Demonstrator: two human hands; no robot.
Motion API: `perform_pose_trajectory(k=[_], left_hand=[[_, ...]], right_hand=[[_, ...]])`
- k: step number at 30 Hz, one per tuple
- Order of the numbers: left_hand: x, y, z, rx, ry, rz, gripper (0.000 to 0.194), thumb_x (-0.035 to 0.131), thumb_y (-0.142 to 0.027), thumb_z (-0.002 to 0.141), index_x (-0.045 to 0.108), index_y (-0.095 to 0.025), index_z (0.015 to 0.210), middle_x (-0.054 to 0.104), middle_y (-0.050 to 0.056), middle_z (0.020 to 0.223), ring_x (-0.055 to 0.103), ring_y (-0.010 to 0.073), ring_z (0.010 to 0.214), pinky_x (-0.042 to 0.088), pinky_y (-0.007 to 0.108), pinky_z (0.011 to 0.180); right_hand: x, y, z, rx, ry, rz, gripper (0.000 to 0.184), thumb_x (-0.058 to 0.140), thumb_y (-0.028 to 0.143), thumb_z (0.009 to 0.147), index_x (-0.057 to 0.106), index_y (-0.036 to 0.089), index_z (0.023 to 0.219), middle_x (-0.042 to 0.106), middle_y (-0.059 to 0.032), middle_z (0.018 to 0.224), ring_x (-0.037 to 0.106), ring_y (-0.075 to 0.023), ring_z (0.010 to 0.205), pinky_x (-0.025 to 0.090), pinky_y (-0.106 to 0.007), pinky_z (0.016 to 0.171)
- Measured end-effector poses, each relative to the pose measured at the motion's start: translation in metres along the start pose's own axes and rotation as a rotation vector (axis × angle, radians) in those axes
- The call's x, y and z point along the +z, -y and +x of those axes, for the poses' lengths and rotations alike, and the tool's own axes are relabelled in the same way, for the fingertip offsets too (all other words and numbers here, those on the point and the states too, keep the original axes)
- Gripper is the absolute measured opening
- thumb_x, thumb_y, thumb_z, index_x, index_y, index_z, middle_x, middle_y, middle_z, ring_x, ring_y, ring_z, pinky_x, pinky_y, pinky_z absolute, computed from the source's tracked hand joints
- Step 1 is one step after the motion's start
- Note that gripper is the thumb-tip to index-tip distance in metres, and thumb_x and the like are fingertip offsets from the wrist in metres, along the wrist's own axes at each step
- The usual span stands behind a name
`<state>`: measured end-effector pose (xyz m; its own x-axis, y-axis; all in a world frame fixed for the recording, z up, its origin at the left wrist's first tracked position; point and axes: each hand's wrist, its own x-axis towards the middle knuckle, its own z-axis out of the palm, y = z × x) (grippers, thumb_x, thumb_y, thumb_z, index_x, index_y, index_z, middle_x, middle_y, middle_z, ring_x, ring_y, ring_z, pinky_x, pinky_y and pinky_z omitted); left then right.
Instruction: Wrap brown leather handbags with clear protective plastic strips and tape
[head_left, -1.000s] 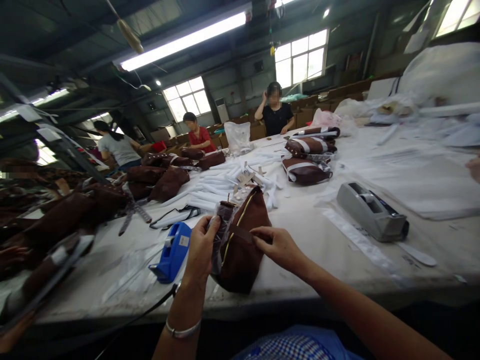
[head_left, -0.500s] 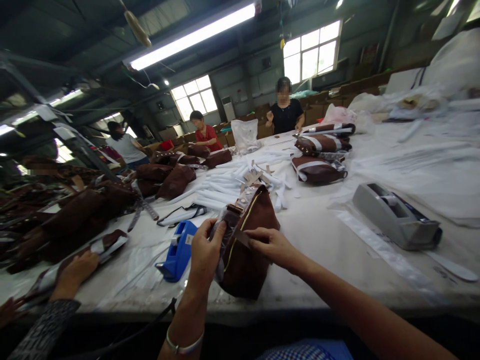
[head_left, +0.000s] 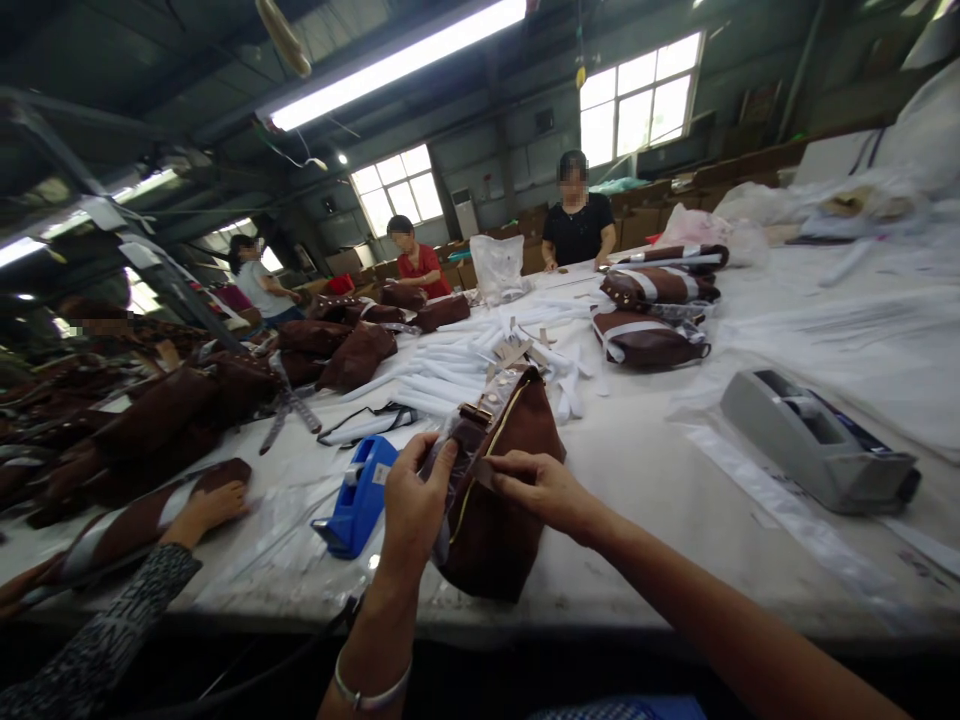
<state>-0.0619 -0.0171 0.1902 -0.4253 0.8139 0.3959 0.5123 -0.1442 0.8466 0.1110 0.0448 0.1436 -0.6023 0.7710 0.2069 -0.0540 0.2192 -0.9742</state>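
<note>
A brown leather bag (head_left: 517, 440) stands tilted near the table's front edge, with a gold zipper (head_left: 466, 505) running along its top. My left hand (head_left: 412, 495) is closed on the bag's left side, thumb over a dark strap (head_left: 466, 440) covered in clear plastic. Above that thumb a gold buckle (head_left: 475, 412) shows on the strap. Beside the zipper, my right hand (head_left: 544, 490) pinches a small flat brown tab (head_left: 484, 474). Whether the tab is fixed to the zipper I cannot tell.
A blue tape dispenser (head_left: 364, 500) stands left of the bag, a grey one (head_left: 817, 440) to the right. White paper rolls (head_left: 435, 375) lie behind. Brown bags are heaped left and stacked right (head_left: 652, 335). At left, a co-worker's hand (head_left: 214, 505) rests on another bag; other people stand farther back.
My hands and the bag stay nearly in place, the tab turned slightly. The co-worker's hand at left has moved right along its bag. The person in black has lowered a hand to the table.
</note>
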Motion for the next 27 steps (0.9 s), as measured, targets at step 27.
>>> perform_pose_trajectory(k=[27], left_hand=[[-0.013, 0.011, 0.007, 0.007, -0.086, 0.21, 0.024, 0.066, -0.045, 0.083, 0.072, -0.025, 0.094, 0.073, 0.004, 0.093, 0.064, 0.0243, 0.088, 0.043, 0.031, 0.079]], right_hand=[[0.007, 0.001, -0.006, 0.086, 0.147, 0.135, 0.041, 0.057, 0.033, 0.088, 0.068, 0.023, 0.126, 0.07, -0.0029, 0.099, 0.059, -0.0143, 0.074, 0.048, -0.026, 0.066]])
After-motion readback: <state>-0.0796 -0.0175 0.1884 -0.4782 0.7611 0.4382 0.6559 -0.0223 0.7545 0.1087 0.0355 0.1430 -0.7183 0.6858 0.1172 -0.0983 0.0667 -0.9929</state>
